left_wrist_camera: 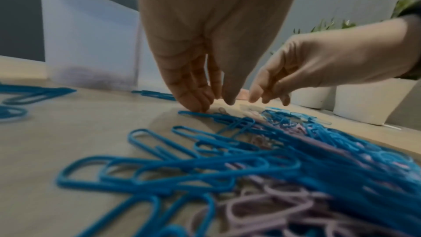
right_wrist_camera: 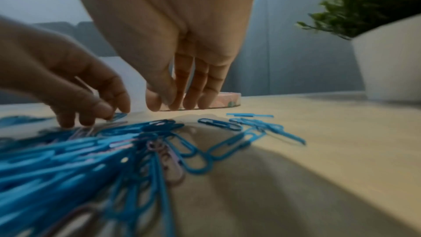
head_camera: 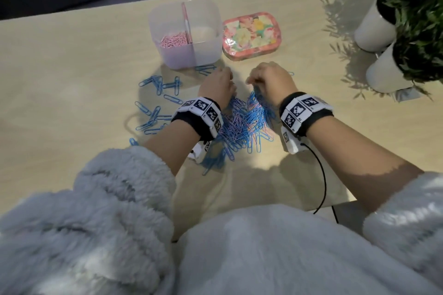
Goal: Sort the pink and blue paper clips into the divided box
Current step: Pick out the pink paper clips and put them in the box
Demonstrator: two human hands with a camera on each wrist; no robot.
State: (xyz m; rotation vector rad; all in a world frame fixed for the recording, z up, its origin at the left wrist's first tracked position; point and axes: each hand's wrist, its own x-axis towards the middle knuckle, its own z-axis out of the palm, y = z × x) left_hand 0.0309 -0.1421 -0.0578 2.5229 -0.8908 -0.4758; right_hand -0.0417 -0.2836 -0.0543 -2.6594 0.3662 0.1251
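Observation:
A mixed pile of blue and pink paper clips (head_camera: 244, 122) lies on the table between my wrists. The translucent divided box (head_camera: 206, 55) stands beyond it, with pink clips (head_camera: 172, 40) in its left compartment; the right compartment looks bare. My left hand (head_camera: 227, 74) reaches down at the pile's far edge, and thumb and forefinger pinch the end of a blue clip (right_wrist_camera: 118, 115) that lies on the table. My right hand (right_wrist_camera: 164, 105) hangs beside it, fingers pointing down just above the table, thumb against forefinger, nothing visible between them.
Several loose blue clips (head_camera: 158, 98) are scattered left of the pile, and a few more (right_wrist_camera: 250, 125) lie right of it. A flowered tin (head_camera: 250, 36) lies right of the box. Two white plant pots (head_camera: 383, 72) stand at the far right.

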